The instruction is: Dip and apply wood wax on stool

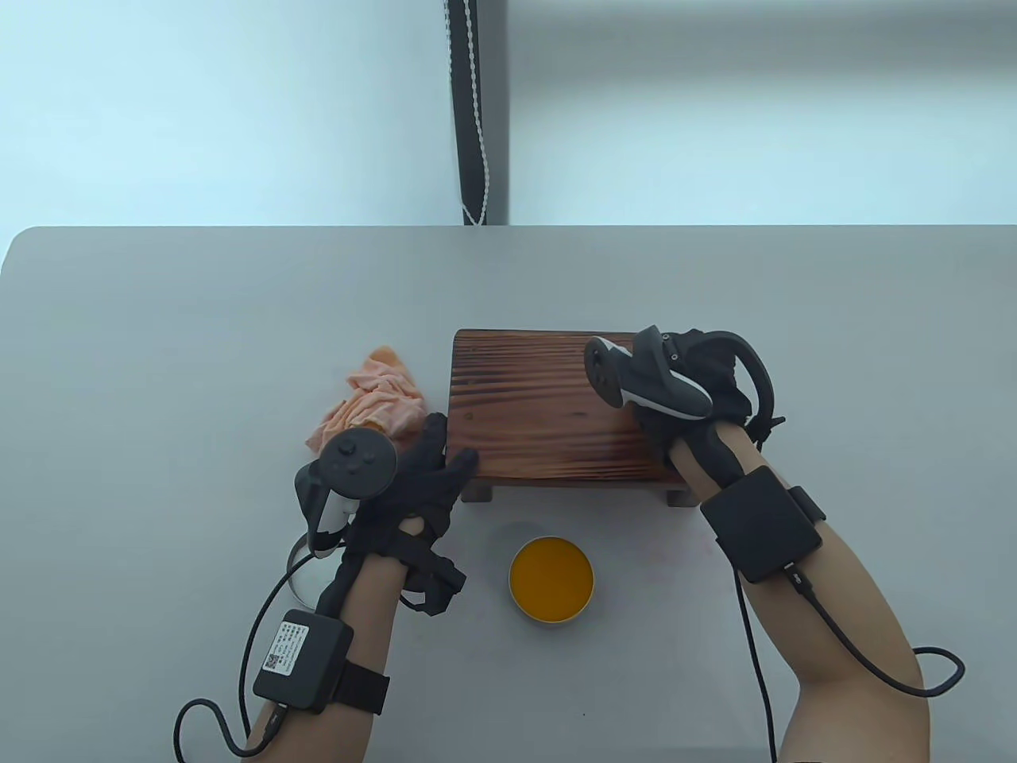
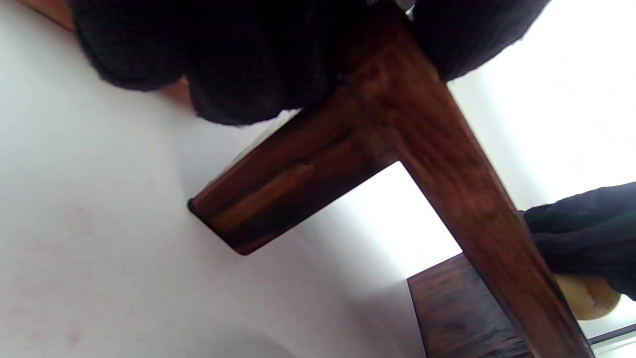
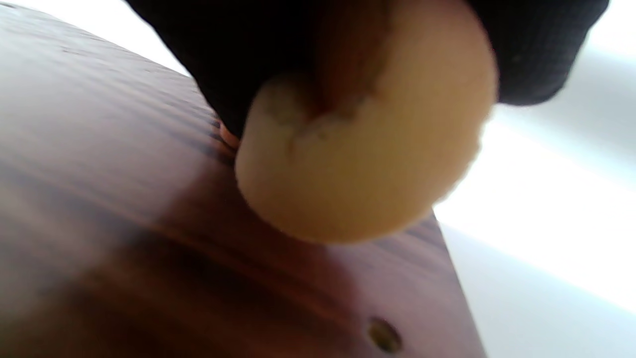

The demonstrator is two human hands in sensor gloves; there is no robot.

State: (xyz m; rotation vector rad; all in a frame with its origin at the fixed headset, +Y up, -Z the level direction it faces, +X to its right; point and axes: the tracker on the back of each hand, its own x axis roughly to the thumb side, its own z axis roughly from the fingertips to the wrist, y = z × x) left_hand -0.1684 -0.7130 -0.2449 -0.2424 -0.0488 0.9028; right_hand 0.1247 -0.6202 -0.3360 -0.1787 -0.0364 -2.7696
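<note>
Two gloved hands are busy at the small wooden stool [image 1: 548, 405], which sits mid-tabletop [image 1: 159, 334] with an open tin of orange wax [image 1: 551, 579] just near of it. The right hand [image 1: 699, 389] is over the stool's right end, and its grip is closed around a pale round sponge pad [image 3: 362, 149]; in the right wrist view the pad's flat face sits on or just above the dark, striped seat, though the blur keeps me from telling if it truly touches. The left hand [image 1: 421, 493] steadies the stool at its near left corner, fingers curled over the edge with the leg [image 2: 268, 199] showing just below them, so that grip is closed on the stool.

My guess is that the dipping is done and the spreading is in hand. To do it well, I would keep the pad flat against the wood, not tipped on its rim, press evenly, and work along the grain lines that run left to right, overlapping each pass so no dry strip stays. The left hand ought to hold firm, since a light stool may skid under the rubbing. A crumpled peach cloth [image 1: 373, 397] lies just left of the stool, touching nothing but the tabletop, likely handy for buffing once the coat is on
</note>
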